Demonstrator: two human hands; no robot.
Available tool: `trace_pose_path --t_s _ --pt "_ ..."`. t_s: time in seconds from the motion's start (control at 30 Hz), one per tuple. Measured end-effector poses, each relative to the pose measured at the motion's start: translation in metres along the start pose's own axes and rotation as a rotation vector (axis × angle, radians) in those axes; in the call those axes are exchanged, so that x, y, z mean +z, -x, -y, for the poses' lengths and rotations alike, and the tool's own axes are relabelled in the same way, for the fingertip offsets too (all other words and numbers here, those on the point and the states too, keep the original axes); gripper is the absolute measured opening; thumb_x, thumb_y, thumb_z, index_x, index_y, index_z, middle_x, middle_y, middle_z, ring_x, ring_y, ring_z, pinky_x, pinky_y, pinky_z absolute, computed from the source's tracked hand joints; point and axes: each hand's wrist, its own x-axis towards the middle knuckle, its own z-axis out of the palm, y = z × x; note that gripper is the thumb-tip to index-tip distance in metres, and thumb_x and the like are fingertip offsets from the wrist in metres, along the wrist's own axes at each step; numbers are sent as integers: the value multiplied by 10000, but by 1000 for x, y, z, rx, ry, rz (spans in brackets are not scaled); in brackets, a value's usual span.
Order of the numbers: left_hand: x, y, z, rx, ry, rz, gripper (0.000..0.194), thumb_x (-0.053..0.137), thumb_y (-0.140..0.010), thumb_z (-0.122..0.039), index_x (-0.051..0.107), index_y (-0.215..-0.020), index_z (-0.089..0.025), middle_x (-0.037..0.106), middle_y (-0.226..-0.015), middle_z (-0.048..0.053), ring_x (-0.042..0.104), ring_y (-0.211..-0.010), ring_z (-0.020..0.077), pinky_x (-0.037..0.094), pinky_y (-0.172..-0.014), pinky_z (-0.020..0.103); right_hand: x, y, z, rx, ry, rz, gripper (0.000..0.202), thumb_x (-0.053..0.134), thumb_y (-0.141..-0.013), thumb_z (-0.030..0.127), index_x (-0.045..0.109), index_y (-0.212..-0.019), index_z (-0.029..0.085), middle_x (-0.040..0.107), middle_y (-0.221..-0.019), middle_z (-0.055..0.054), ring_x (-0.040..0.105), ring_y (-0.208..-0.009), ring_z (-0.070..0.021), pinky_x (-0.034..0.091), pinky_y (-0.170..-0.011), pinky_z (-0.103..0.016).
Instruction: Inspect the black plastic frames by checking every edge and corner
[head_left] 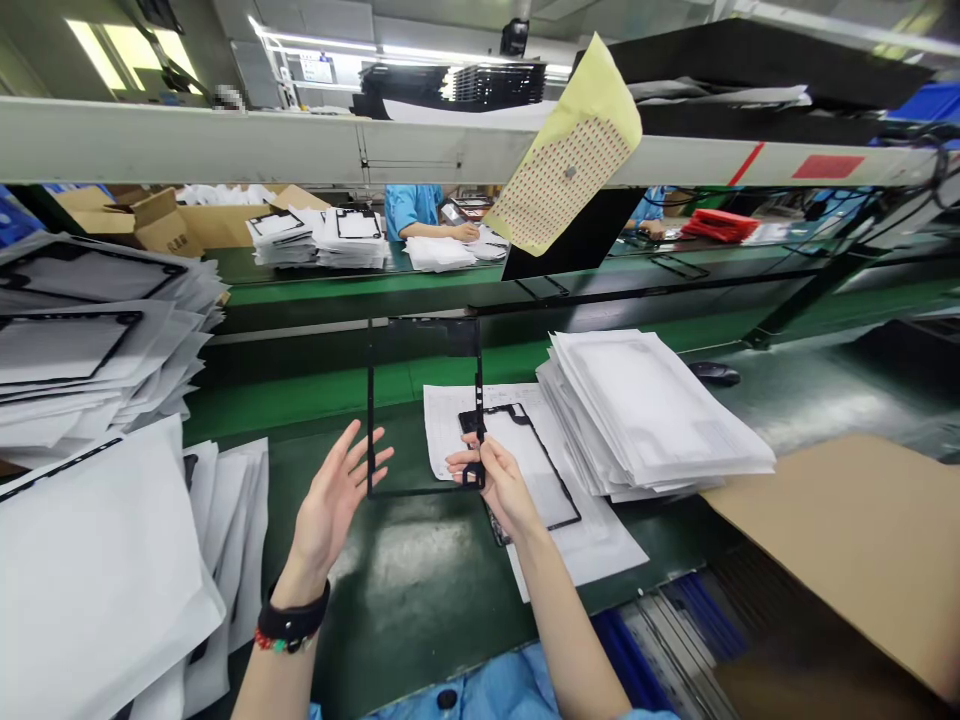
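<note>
A thin black rectangular frame [425, 492] stands upright above the green table [405, 610]. My right hand [495, 480] pinches its lower right corner. Beside its lower left edge, my left hand [337, 490] is spread with the fingers apart; the frame's left side passes in front of the fingertips. Just behind and right of my right hand, a second black frame [555, 470] lies on white sheets [600, 540]. To the right of these sits a tall stack of white sleeves [652, 410].
Piles of white sleeves with black frames [97, 370] fill the left side. A yellow dotted sheet [570, 160] hangs from the rail [225, 145]. Cardboard [847, 540] lies at the right, a black mouse [714, 374] behind. Across the line, a person in blue [416, 210] works.
</note>
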Motion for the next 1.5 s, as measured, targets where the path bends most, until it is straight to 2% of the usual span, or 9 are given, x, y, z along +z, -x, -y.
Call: trace_pose_path --t_s 0.1,0.3,0.5,0.77,0.93,1.07,1.23,1.33,1.5 --pt "-9 -2 11 -18 -118 37 465 608 -917 -371 541 -1353 -224 435 -1495 88 512 -1293 249 468 -1016 309 -10 -6 0 9 35 -11 516 762 -778 527 609 -1086 143 730 -960 -125 690 -884 -208 516 -793 -307" --pt "-25 -9 29 -55 -239 56 542 757 -807 -361 591 -1309 -244 510 -1436 81 535 -1273 239 526 -934 258 -26 -7 4 38 113 -1 557 773 -735 579 646 -1084 165 722 -1028 -132 659 -1040 -254 489 -847 -331" --pt "-25 -13 38 -39 -266 67 683 816 -745 -362 540 -1347 -196 550 -1389 119 607 -1184 223 556 -861 215 -32 -4 11 34 190 5 541 744 -763 583 650 -1101 171 714 -1068 -141 633 -1106 -272 477 -880 -347" --pt "-24 -14 41 9 -277 12 830 844 -696 -363 475 -1362 -33 604 -1275 235 707 -962 241 596 -760 250 -30 -4 15 19 314 -19 565 723 -756 627 682 -1061 154 712 -1071 -141 667 -1050 -273 479 -982 -415" --pt "-20 -9 35 50 -281 -24 817 844 -691 -366 493 -1346 -25 622 -1250 228 718 -912 227 601 -756 251 -36 2 39 -58 426 -95 580 754 -724 621 692 -1081 168 712 -1070 -124 671 -1033 -262 470 -1027 -453" --pt "-23 9 22 109 -290 -67 717 831 -714 -353 554 -1310 -68 656 -1209 188 721 -901 223 601 -761 245 -40 11 62 -166 536 -182 563 737 -752 616 670 -1124 199 710 -1083 -109 660 -1067 -246 467 -1051 -446" --pt "-43 59 -3 247 -343 -279 528 804 -750 -355 651 -1223 -178 707 -1131 109 728 -873 221 612 -731 247 -36 9 56 -164 651 -146 603 701 -744 679 674 -1101 193 713 -1076 -123 663 -1073 -254 501 -1035 -413" --pt "-68 98 -37 312 -386 -496 497 837 -698 -382 696 -1138 -197 727 -1083 78 729 -836 203 606 -727 226 -34 3 41 -83 694 -83 643 701 -708 713 677 -1083 192 709 -1095 -130 668 -1070 -257 520 -1013 -370" --pt "-135 155 -109 257 -528 -1000 907 895 -435 -578 643 -1196 -154 699 -1164 76 704 -921 195 569 -745 175 -31 -7 33 -81 732 -98 650 725 -675 706 681 -1056 181 709 -1094 -132 675 -1063 -250 551 -953 -283"
